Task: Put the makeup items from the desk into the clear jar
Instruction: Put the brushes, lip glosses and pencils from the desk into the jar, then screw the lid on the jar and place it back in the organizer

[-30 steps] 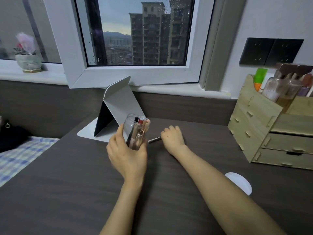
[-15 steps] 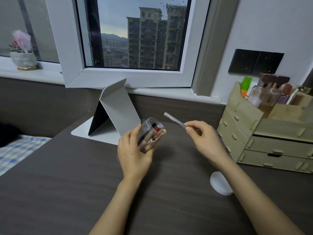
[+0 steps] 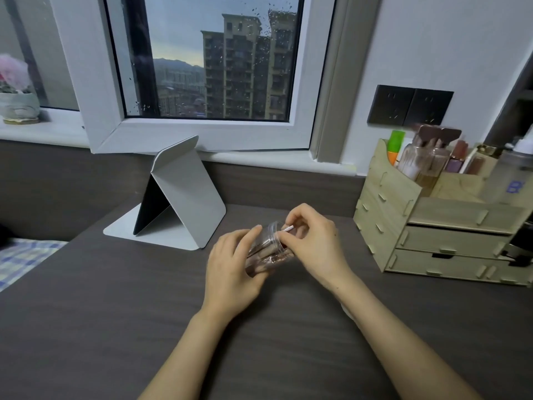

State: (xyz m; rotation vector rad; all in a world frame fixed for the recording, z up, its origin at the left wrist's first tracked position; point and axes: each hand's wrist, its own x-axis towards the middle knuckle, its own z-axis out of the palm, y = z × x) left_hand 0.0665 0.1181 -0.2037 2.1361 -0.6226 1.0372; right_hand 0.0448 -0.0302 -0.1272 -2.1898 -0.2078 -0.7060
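Note:
My left hand (image 3: 230,269) grips the clear jar (image 3: 266,249), which is tilted with its mouth toward the upper right, above the dark desk (image 3: 115,313). Several makeup items show through its wall, one with a red part. My right hand (image 3: 313,243) is at the jar's mouth and pinches a thin silver makeup stick (image 3: 287,228); only its pale end shows outside the rim, the rest is hidden by fingers and jar.
A grey folding tablet stand (image 3: 184,197) sits behind the hands. A wooden drawer organiser (image 3: 432,226) with bottles and brushes stands at the right. A white round pad (image 3: 346,311) peeks out under my right forearm. Plaid bedding (image 3: 20,261) lies left of the desk.
My right hand picked the thin stick off the desk, lifted it and brought it to the jar's mouth. My left hand tilted the jar and lowered it toward the right hand.

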